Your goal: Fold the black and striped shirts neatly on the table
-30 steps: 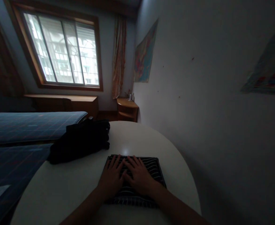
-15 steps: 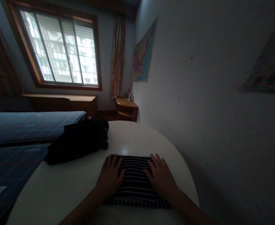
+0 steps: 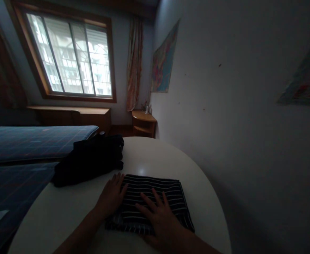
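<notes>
A folded dark cloth with thin white stripes [image 3: 157, 192] lies flat on the white round table [image 3: 155, 155] in front of me. My left hand [image 3: 109, 197] rests open along the cloth's left edge, fingers flat and pointing away. My right hand [image 3: 158, 215] lies open on the cloth's near middle, fingers spread and pressed flat. Neither hand holds anything.
A pile of black clothing [image 3: 88, 160] sits on the table's far left. A bed with a blue checked cover [image 3: 30, 141] runs along the left. The wall [image 3: 236, 123] stands close on the right. A window [image 3: 70, 56] and a wooden corner shelf [image 3: 143, 123] are beyond.
My left hand has slid from the cloth's top to its left edge. My right hand has drawn back from the far right to the near middle of the cloth.
</notes>
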Demonstrator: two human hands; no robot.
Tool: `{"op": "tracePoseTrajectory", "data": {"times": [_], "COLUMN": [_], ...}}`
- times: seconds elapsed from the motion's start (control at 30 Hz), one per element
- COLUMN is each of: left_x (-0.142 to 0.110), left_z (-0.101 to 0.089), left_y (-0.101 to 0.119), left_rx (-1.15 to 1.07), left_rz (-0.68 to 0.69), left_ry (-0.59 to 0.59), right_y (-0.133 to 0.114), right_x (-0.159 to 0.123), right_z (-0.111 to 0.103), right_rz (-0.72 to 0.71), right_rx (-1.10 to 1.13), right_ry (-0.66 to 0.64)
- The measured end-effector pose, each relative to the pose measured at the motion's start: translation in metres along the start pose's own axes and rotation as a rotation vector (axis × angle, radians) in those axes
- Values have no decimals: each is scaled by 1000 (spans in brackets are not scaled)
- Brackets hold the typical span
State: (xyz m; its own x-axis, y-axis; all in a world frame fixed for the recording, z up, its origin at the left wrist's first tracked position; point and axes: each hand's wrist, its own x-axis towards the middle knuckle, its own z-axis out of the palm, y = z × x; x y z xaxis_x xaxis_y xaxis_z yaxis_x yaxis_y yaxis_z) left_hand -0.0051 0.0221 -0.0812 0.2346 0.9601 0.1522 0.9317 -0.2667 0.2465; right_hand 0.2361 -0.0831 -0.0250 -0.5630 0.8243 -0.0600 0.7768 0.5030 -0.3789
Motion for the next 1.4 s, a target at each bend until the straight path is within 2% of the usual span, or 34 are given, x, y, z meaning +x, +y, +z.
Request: {"op": "tracePoseTrajectory", "data": {"times": [0.07,0.17,0.37,0.67,0.77,0.93,1.13,1.27,1.33,1.4], "left_x": [3,2,-7,-6,-6,-5,-5,-3,-3,-3], "left_z": [3,4,-1,5,7,4,-3,-7,-8,-9], "left_y": [-7,-6,9,7,7,8,12,15,16,16], "left_rx": [-52,-83,77,144,175,171,156,137,141,142], "left_rz": [-6,-7,12,16,23,-7,-38,-33,-40,-39], "left_ry": [27,42,-77,-106,-102,-163,-209,-224,-237,-231], "right_y": [7,25,74,146,165,187,203,202,197,190], "right_x": [7,22,64,136,156,181,196,195,194,192], "right_z": [0,-2,-15,-38,-45,-55,-60,-60,-60,-59], "right_rz": [62,197,433,713,780,897,952,945,891,767], "right_rx": [-37,-99,-200,-216,-196,-193,-204,-216,-268,-361], "right_ry": [22,83,192,325,366,400,439,469,516,566]}}
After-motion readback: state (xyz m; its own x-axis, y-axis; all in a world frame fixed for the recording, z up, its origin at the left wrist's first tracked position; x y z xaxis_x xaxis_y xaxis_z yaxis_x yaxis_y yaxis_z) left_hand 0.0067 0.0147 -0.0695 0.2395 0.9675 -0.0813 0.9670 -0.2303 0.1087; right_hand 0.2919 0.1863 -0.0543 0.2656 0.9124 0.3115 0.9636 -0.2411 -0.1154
